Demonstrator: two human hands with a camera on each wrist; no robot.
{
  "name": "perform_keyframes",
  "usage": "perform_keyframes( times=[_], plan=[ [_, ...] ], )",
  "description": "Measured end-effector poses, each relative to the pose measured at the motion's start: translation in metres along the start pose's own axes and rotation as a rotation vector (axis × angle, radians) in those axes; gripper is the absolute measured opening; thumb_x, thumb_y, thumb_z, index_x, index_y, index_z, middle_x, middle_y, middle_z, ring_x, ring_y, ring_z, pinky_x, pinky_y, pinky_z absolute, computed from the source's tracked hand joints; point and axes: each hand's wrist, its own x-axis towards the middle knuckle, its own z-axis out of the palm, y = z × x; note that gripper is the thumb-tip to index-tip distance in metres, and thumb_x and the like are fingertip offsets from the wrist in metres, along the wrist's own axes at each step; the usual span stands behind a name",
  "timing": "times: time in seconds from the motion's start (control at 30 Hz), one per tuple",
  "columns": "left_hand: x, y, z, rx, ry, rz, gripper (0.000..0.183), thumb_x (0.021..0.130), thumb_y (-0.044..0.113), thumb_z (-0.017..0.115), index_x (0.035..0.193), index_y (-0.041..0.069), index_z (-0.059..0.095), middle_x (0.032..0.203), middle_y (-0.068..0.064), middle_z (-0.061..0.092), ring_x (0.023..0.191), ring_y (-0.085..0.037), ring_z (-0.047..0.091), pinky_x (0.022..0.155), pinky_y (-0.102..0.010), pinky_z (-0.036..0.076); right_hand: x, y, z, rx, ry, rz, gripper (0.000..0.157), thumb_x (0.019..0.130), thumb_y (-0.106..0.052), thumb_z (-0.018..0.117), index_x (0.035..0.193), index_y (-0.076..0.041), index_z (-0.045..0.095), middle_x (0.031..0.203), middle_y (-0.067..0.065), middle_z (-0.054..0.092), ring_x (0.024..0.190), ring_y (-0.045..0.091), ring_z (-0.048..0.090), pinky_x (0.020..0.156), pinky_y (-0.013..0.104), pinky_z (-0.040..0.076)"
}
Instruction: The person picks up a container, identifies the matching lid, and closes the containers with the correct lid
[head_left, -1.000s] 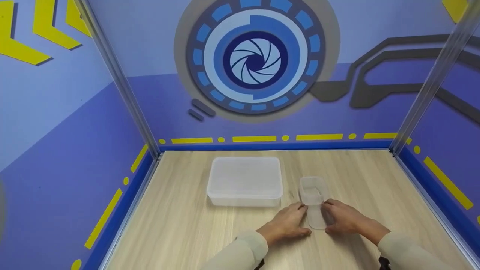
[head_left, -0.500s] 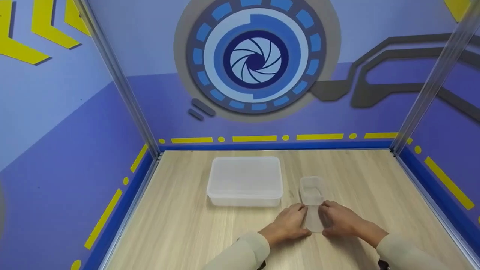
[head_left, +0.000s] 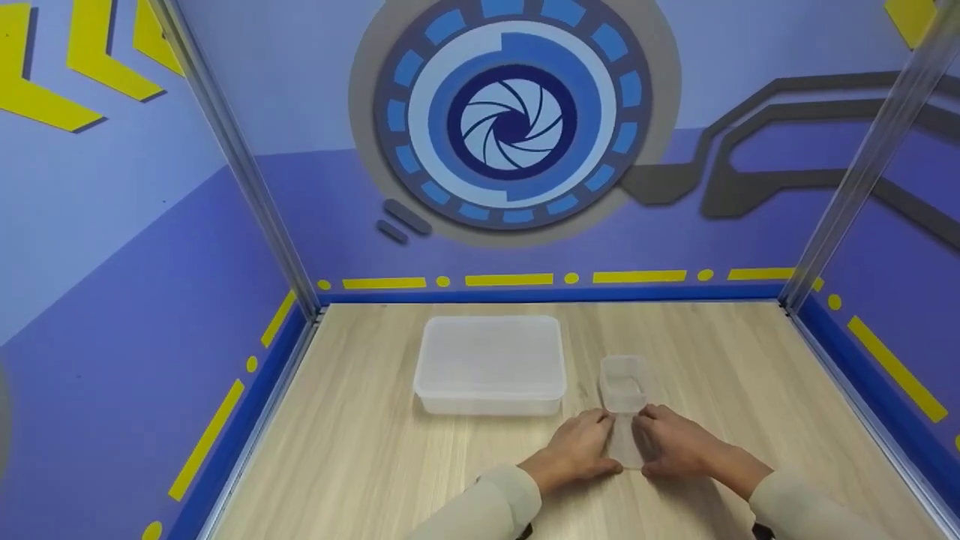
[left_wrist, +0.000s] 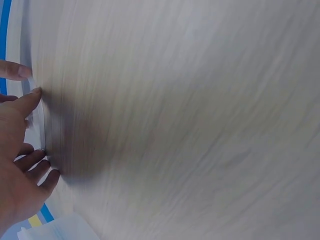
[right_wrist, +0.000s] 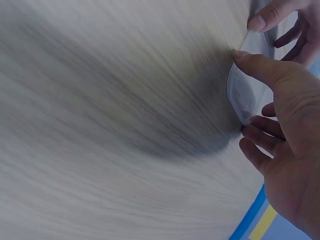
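A clear rectangular plastic lid [head_left: 625, 441] lies between my two hands, just in front of a small clear plastic container [head_left: 622, 384]. My left hand [head_left: 579, 448] holds the lid's left side, thumb near its front corner and fingers farther back. On the other side, my right hand [head_left: 679, 442] grips the right edge in the same way. In the right wrist view the lid [right_wrist: 244, 92] shows between thumb and fingers, close to the table. Whether it touches the table cannot be told. The small container stands upright, its front wall close to my fingertips.
A large translucent lidded box [head_left: 489, 364] stands to the left of the small container. The wooden table [head_left: 360, 465] is bounded by blue printed walls [head_left: 300, 202] and metal corner posts [head_left: 232, 150].
The lid has shifted slightly toward me and to the left. My right hand has moved a little left with it; the left hand has barely moved. The large box stays put.
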Motion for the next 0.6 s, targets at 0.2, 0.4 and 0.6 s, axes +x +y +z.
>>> perform_keyframes(
  times=[0.2,0.4,0.6],
  plan=[
    [-0.002,0.001,0.001,0.006,0.003,-0.012,0.08,0.087,0.058,0.082,0.149,0.013,0.059,0.145,0.004,0.058,0.133,-0.01,0.055,0.109,-0.023,0.045,0.0,-0.002,0.001,-0.012,0.011,-0.013,0.079,0.073,-0.026,0.097,0.132,0.012,0.061,0.13,0.023,0.06,0.121,0.044,0.059,0.096,0.059,0.053],
    [-0.004,-0.003,0.0,0.049,0.023,0.046,0.078,0.089,0.062,0.08,0.145,0.012,0.061,0.142,0.003,0.06,0.131,-0.011,0.056,0.109,-0.023,0.045,0.001,0.002,0.003,-0.054,0.044,-0.083,0.079,0.073,-0.029,0.095,0.133,0.009,0.06,0.122,0.016,0.06,0.111,0.037,0.06,0.09,0.054,0.054],
    [-0.004,-0.01,-0.007,0.045,0.055,0.102,0.075,0.089,0.06,0.08,0.143,0.011,0.061,0.138,0.003,0.061,0.125,-0.011,0.058,0.104,-0.024,0.048,0.001,0.0,-0.001,-0.053,0.085,-0.092,0.082,0.069,-0.032,0.096,0.131,0.009,0.061,0.117,0.012,0.059,0.105,0.032,0.061,0.086,0.052,0.055]
  ],
)
